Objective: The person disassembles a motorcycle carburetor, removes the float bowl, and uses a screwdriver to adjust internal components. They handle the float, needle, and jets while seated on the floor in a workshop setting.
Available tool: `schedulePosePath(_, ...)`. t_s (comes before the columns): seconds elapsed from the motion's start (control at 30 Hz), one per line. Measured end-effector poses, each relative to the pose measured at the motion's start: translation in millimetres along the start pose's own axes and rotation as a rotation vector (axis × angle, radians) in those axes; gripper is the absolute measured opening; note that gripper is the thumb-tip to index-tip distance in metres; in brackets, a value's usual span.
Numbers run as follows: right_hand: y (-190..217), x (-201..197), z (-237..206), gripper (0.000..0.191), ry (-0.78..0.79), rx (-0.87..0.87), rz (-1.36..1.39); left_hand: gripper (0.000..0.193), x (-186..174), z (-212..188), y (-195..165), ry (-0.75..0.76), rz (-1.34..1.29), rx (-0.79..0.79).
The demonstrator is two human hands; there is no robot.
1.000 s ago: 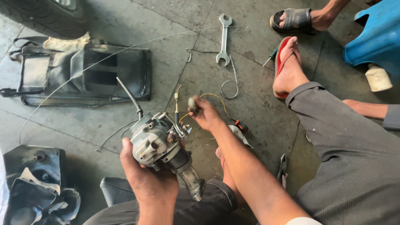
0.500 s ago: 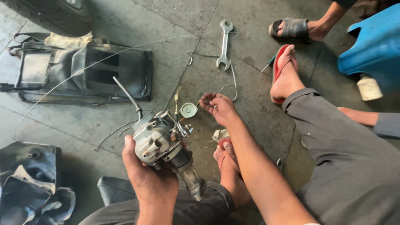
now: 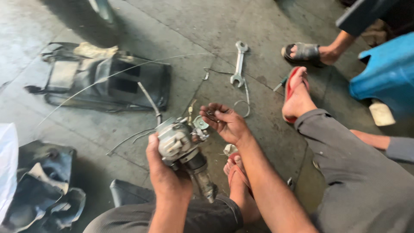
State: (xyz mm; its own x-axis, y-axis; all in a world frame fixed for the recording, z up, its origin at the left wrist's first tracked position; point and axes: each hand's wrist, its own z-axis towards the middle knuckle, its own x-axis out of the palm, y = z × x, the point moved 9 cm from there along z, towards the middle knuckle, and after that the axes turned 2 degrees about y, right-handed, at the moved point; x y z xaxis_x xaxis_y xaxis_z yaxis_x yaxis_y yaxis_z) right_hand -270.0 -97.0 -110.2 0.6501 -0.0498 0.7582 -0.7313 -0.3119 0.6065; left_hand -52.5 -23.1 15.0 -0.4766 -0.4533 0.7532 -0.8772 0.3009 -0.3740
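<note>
At the far left a white thing [image 3: 6,168] is being cut off by the frame edge, too little of it showing to tell its kind, and dark plastic covers [image 3: 36,194] are lying crumpled beside it on the concrete floor [image 3: 181,26]. Further up, a black panel [image 3: 103,80] is lying flat with a thin wire [image 3: 129,69] running across it. The left hand [image 3: 166,174] is gripping a grey carburettor [image 3: 179,140] from below, fingers wrapping its body, so its underside is staying hidden. Just right of it the right hand [image 3: 226,123] is hovering palm up, fingers loosely curling around a small dark part [image 3: 211,114] too tiny to make out. A spanner [image 3: 238,64] is lying beyond on the floor. Further right, a red sandal [image 3: 293,84] is sitting under a foot, and a blue stool [image 3: 386,75] is being cropped by the right edge.
</note>
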Motion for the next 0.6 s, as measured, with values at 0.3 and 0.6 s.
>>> schedulePosePath(0.3,51.6,59.0,21.7,0.025,0.012,0.218,-0.552,0.047,11.3,-2.8,-7.1,0.153,0.008,0.082)
schedulePosePath(0.6,114.6,186.1,-83.7,0.009,0.09,0.313,-0.664,0.049,24.1,-18.2,7.4,0.304,0.087,0.083)
